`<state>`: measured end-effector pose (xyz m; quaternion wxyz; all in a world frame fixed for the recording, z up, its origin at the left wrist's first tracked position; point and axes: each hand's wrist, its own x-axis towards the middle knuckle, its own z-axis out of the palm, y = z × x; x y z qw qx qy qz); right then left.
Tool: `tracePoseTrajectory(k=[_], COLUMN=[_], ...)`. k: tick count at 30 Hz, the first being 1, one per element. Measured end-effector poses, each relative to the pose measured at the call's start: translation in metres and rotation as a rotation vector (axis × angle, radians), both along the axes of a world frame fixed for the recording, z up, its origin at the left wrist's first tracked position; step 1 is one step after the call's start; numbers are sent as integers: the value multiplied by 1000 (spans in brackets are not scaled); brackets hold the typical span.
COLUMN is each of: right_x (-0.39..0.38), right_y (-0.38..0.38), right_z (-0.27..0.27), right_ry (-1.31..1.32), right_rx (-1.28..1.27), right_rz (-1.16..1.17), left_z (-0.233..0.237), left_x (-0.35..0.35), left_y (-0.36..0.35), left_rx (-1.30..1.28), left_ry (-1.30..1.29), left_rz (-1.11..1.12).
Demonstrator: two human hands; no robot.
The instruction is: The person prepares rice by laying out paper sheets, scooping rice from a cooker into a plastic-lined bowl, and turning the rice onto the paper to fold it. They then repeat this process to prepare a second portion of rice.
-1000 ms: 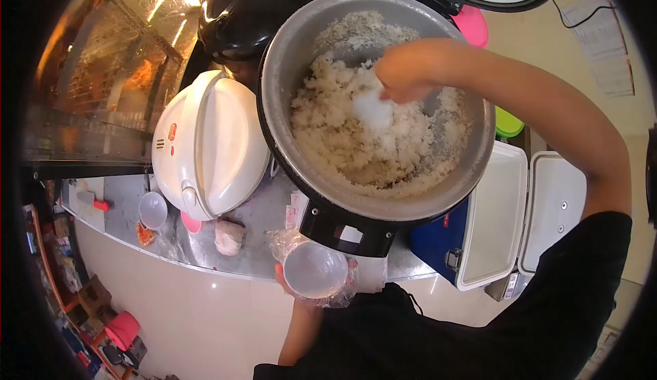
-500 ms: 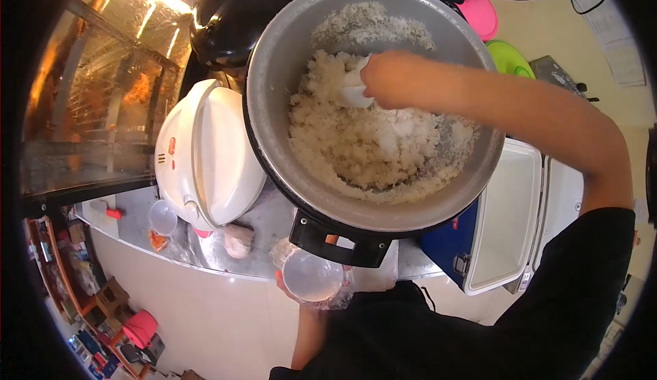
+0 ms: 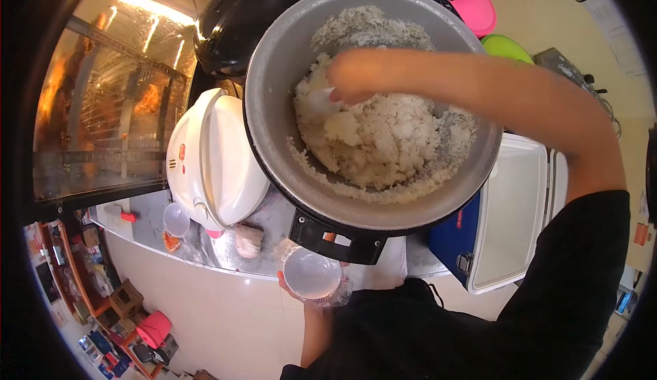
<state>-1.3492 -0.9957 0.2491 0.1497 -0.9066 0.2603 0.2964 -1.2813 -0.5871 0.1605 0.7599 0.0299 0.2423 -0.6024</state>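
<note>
My right hand is inside the large rice cooker, closed on a white rice scoop. The scoop is pushed into the white rice at the left of the pot, partly hidden by my hand. Below the cooker's front handle, my left hand holds a round bowl from its side and underneath. Clear plastic film hangs around the bowl's rim. Most of my left fingers are hidden behind the bowl.
A white rice cooker with its lid down stands to the left, beside a lit glass cabinet. An open blue cool box is at the right. A clear cup and a wrapped pale lump lie on the metal counter.
My right hand has moved left through the pot with the scoop, which now sits deeper in the rice. My left hand still holds the bowl in about the same place.
</note>
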Motion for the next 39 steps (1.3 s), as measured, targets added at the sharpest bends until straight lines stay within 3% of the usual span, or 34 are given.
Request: tracePoseTrajectory(k=[2, 5, 6, 9, 12, 14, 16, 18, 20, 23, 26, 32, 39], right_x=[1, 14, 14, 12, 4, -12, -34, -61, -71, -49, -83, -51, -53], right_y=[-5, 49, 52, 23, 5, 15, 31, 67, 91, 88, 59, 43, 52], right_z=[21, 40, 7, -21, 8, 45, 41, 21, 7, 5, 11, 100, 78], right_ry=[283, 379, 281, -152, 33, 363, 615, 593, 454, 513, 53, 286, 481], right_rx=[124, 247, 18, -160, -200, -207, 46, 156, 125, -20, -200, -479, -394], right_rz=[86, 356, 342, 112, 30, 254, 419, 287, 392, 140, 49, -190, -202], left_z=[2, 4, 4, -3, -18, -14, -8, -6, -18, -16, -12, -5, 3], left_x=[1, 9, 10, 16, 26, 27, 33, 40, 50, 64, 66, 68, 84], left_y=[-3, -7, -8, -7, 11, 14, 2, -6, -1, -10, -12, -15, -24], left_rx=[-5, 40, 22, -103, -212, -190, -192, -229, -201, -250, -295, -322, -394], left_ry=[0, -176, -225, -314, -212, -109, -49, -16, 47, 33, 107, 91, -32], left_rz=[20, -32, -49, -101, -136, -100, -65, -71, -124, -191, -182, -209, -268])
